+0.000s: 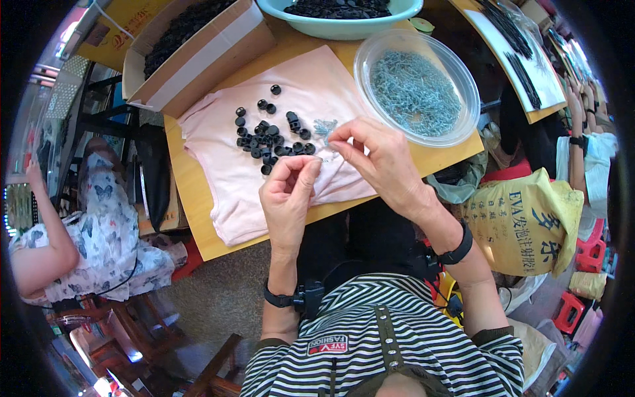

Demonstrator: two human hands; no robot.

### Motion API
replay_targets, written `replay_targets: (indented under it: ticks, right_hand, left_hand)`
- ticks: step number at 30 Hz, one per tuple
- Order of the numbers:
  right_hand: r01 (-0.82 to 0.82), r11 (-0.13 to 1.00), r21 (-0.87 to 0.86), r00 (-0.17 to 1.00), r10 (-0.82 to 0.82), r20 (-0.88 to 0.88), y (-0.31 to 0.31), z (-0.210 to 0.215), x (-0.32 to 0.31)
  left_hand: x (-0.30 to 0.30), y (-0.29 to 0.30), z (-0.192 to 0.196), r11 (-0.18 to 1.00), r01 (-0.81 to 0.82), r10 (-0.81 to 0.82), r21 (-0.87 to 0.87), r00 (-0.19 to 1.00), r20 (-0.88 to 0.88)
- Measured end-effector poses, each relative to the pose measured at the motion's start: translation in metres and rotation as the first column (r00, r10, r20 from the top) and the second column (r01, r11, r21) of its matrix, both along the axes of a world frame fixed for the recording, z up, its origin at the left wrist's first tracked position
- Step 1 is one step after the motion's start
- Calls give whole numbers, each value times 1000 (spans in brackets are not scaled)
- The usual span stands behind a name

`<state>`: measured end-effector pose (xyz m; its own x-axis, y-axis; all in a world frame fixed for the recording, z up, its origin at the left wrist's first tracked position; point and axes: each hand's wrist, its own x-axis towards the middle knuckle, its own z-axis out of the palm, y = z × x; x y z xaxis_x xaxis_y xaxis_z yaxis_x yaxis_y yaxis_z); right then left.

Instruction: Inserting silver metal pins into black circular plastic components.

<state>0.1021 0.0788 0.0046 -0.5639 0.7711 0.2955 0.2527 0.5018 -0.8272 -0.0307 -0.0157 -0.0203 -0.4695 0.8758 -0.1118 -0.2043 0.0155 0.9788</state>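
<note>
My left hand [290,188] is raised over the near part of a pink cloth [231,212], thumb and forefinger pressed together. Whatever they pinch is hidden or too small to make out. My right hand [380,159] is beside it, thumb and finger also closed in a pinch, next to a small pile of thin silvery metal pieces [324,126] that look like screws. What this pinch holds, if anything, I cannot make out. Just beyond my left fingertips, several small round black plastic pieces [272,131] lie scattered on the cloth.
A clear round tub [468,99] full of the silvery pieces stands at the right. At the back are a cardboard box [198,66] and a pale blue basin [317,26], both holding black parts. Other people sit left and right. A yellow sack [522,218] stands right of the table [192,225].
</note>
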Motion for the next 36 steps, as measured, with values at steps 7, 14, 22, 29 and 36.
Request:
replay_targets:
  ticks: [7, 14, 22, 29, 36]
  right_hand:
    - [-55, 996, 68, 988, 44, 150, 43, 0, -54]
    - [-149, 981, 123, 963, 116, 242, 50, 3, -76]
    - [-118, 989, -93, 962, 137, 234, 55, -14, -65]
    - [-68, 997, 32, 965, 58, 256, 61, -18, -62]
    - [-145, 986, 88, 961, 119, 251, 55, -14, -64]
  left_hand:
    - [1, -11, -2, 999, -39, 38, -11, 996, -76]
    - [-9, -27, -5, 984, 42, 41, 175, 895, -445]
    - [-13, -28, -18, 984, 60, 7, 166, 927, -376]
    - [-12, -27, -21, 990, 63, 2, 127, 890, -455]
    - [-11, -26, -23, 990, 42, 17, 132, 908, -419]
